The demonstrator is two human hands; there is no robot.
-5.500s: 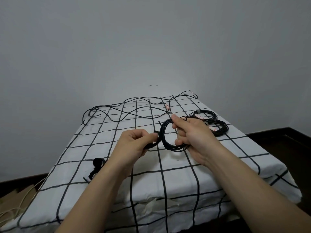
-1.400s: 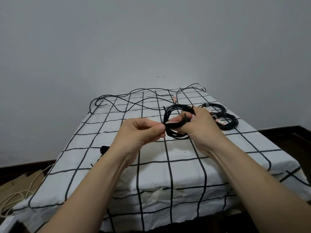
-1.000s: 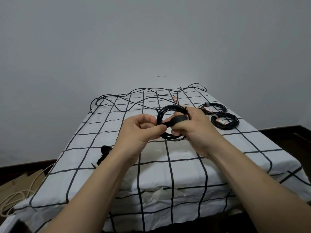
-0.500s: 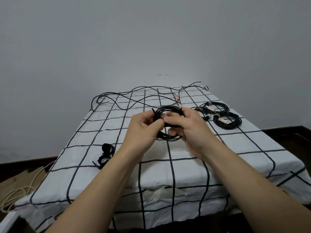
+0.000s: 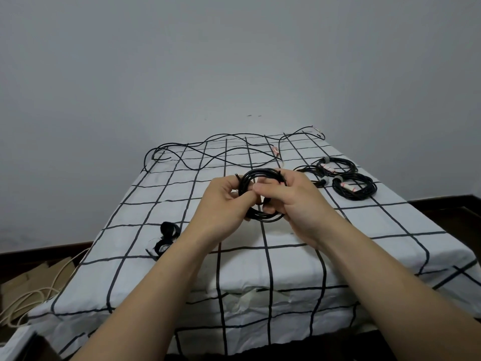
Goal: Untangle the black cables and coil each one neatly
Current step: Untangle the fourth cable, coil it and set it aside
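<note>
A coiled black cable (image 5: 256, 175) is held upright above the table between both hands. My left hand (image 5: 223, 204) grips its left side with curled fingers. My right hand (image 5: 291, 201) grips its right side, thumb and fingers wrapped over the strands. A black strap around the coil is mostly hidden under my fingers. A long loose black cable (image 5: 208, 152) lies in loops across the far part of the table. Three coiled and tied black cables (image 5: 355, 190) lie at the far right.
The table carries a white cloth with a black grid (image 5: 390, 230). Black straps (image 5: 166, 237) lie near its left edge. A cream cable (image 5: 28, 298) and cardboard are on the floor at the left. A grey wall stands behind.
Both hands have closed in around the coil; the black strap that my left hand pulled leftward is now wrapped in and covered by my fingers.
</note>
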